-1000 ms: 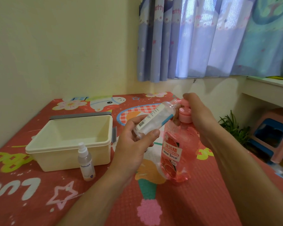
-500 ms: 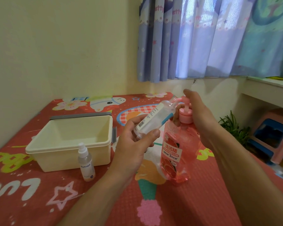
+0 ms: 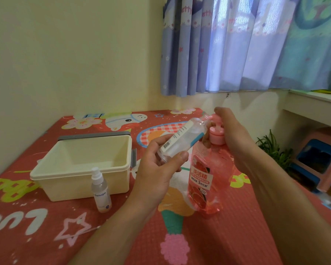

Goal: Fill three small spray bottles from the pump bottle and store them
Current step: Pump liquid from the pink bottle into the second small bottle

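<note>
1. The left hand (image 3: 157, 169) grips a clear small bottle (image 3: 182, 140) with a white barcode label. The bottle is tilted, its neck up against the pump spout.
2. The right hand (image 3: 235, 134) curls over the pink pump head of the pump bottle (image 3: 208, 178), which stands on the red printed mat (image 3: 237, 236) and holds pink liquid.
3. A capped spray bottle (image 3: 100, 190) stands upright just in front of the open cream tub (image 3: 80, 186), with a little amber liquid at its bottom.

We see the pink pump bottle (image 3: 208, 180) standing upright, nearly full. A clear small bottle (image 3: 182, 140) tilts, neck at its spout. A capped spray bottle (image 3: 100, 190) stands before our cream box (image 3: 71, 186).
</note>
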`<action>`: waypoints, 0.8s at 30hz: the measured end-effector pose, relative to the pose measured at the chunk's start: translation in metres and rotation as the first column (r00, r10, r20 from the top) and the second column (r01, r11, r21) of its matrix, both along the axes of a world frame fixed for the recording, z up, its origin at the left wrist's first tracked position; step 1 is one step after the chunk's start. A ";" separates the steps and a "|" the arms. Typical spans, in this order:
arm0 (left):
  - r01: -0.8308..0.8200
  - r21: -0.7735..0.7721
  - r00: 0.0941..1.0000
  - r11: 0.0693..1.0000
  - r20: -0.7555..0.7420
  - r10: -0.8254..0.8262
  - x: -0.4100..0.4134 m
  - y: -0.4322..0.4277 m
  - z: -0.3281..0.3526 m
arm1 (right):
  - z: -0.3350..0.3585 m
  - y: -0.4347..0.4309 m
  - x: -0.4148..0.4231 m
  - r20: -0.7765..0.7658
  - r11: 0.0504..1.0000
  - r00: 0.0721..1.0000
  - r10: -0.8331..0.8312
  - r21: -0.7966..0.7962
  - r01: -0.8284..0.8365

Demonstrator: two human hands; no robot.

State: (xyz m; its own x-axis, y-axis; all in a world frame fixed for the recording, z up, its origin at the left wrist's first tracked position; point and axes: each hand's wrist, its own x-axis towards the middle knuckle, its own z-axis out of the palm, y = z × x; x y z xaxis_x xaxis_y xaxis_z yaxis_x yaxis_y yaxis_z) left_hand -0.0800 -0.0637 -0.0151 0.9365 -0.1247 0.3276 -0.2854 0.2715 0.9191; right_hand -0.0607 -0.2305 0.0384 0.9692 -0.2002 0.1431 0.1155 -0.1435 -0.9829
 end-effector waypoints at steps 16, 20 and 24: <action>0.009 0.000 1.000 1.000 -0.011 -0.009 0.002 0.002 -0.001 | 0.001 0.001 -0.002 0.011 0.999 0.999 -0.036 -0.013 0.036; 0.011 -0.007 1.000 1.000 -0.011 -0.011 0.002 0.002 -0.002 | 0.001 0.001 -0.002 0.009 1.000 1.000 -0.002 0.006 0.002; 0.011 -0.016 1.000 1.000 -0.012 -0.011 0.002 0.001 -0.002 | 0.001 0.000 0.000 0.006 1.000 1.000 -0.019 -0.007 0.019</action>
